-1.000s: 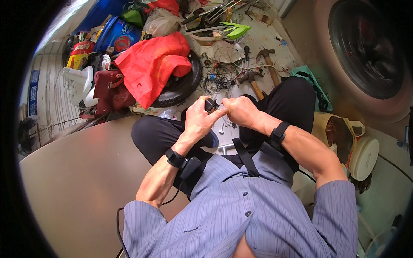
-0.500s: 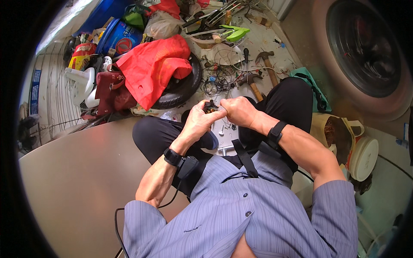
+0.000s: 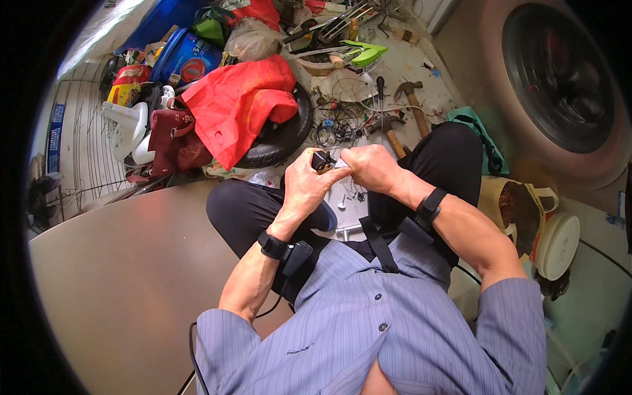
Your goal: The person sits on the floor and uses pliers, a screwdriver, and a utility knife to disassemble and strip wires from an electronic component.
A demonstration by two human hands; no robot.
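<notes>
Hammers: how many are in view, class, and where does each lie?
2. The farther hammer lies just left of the person's right knee; the nearer hammer lies left of that one. Others may be hidden in the clutter.

Toward the far left, a crumpled bright red sheet [image 3: 240, 108] lies over part of a black rubber tyre [image 3: 280, 147]. Left of it sit a dark red bag [image 3: 172, 135] and a curved white plastic piece [image 3: 126, 128], with a red-and-yellow container [image 3: 129, 82] and a round blue plastic bucket [image 3: 201, 51] farther off. Right of the tyre is a tangle of thin black wires [image 3: 334, 130], near a black-handled screwdriver [image 3: 380, 85], a nearer wooden-handled hammer [image 3: 395, 141] and a farther hammer with a wooden handle [image 3: 418, 110]. On the right are a teal bag [image 3: 484, 135], a yellowish open-topped bag [image 3: 490, 195] and, just beside that, a round white plastic lid [image 3: 559, 242].
</notes>
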